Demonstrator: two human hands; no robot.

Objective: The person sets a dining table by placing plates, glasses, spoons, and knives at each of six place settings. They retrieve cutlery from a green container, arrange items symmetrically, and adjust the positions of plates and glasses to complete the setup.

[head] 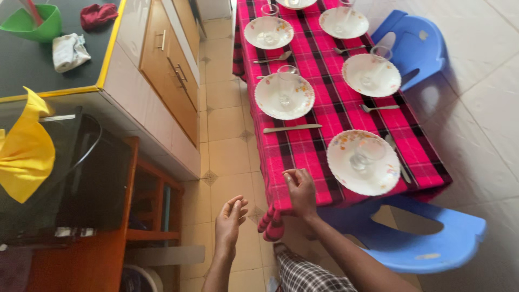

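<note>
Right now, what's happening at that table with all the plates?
A person stands at the near end of a table covered with a red checked cloth. Their right hand is at the cloth's near edge, and their left hand hangs open over the floor, holding nothing. White plates are laid out, each with a glass standing on it, and knives and spoons lie beside them. Blue plastic chairs stand around the table.

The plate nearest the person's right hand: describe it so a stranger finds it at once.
Start at the table under the red plaid cloth. On its near corner, just beyond the right hand, sits a white floral-rimmed plate holding an upturned glass. Unlike the other plates, it lies directly above the near blue chair.
</note>
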